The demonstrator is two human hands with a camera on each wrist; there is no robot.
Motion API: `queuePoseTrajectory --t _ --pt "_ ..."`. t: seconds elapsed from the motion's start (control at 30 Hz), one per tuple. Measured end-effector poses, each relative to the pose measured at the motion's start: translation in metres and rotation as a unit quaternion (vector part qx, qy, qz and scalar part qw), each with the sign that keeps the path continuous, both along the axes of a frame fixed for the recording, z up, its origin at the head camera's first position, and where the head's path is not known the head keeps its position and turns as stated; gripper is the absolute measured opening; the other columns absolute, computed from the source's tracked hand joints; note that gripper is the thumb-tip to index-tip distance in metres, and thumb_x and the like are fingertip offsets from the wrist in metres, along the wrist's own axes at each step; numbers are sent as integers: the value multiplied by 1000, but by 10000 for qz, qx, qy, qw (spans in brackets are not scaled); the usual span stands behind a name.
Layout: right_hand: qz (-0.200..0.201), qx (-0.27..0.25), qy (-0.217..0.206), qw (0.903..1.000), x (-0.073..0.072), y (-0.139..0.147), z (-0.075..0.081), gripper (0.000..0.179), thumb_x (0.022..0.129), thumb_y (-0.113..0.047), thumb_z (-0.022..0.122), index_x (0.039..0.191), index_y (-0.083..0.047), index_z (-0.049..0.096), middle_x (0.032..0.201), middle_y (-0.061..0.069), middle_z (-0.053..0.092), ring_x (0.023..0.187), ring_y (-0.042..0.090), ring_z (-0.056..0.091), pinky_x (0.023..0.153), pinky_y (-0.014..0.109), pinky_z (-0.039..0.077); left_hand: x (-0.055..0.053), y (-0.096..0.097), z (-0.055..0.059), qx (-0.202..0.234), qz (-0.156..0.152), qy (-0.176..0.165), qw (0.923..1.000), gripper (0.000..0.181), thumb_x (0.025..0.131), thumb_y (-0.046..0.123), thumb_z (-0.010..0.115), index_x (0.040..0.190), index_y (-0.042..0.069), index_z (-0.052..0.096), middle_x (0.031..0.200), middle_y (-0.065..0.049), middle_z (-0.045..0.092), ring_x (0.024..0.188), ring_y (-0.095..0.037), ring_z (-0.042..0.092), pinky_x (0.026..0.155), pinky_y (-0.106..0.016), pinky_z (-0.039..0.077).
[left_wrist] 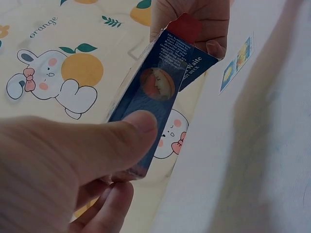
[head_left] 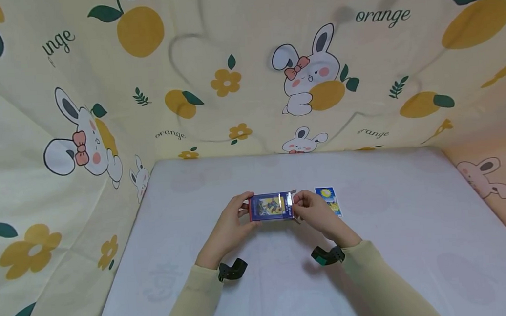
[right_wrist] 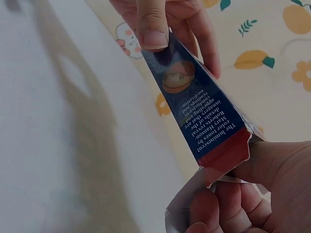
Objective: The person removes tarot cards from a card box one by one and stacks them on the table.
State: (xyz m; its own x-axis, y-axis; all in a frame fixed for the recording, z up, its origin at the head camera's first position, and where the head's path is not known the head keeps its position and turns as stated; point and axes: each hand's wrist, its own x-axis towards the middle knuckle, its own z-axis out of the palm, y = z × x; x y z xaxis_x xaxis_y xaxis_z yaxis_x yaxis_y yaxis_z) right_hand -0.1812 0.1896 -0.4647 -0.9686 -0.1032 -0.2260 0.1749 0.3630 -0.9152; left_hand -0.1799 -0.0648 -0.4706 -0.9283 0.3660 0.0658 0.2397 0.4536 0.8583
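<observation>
A blue tarot card box with a red end and a picture window is held up over the table, lying sideways between the hands. My left hand grips its left end, the thumb along a narrow printed side. At the other end the box stands open, its blue flap folded outward. There my right hand has curled fingers at the flap, and its thumb reaches into the opening, where the tip is hidden. Behind the right hand a small yellow-and-blue card lies on the table, partly covered.
The white-covered table ends at a cloth backdrop printed with rabbits and oranges, which also hangs at both sides. Black wrist bands with cameras sit at both cuffs.
</observation>
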Motion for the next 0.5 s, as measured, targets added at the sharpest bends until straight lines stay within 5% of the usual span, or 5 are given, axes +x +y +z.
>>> queuePoseTrajectory --t 0.5 --pt "110 -242 42 9996 1 3 10 26 96 -24 61 108 -2 54 95 12 64 83 24 57 75 40 56 -2 -4 0 90 78 -89 9999 75 82 13 79 145 21 39 136 -4 44 118 -23 54 99 -36 50"
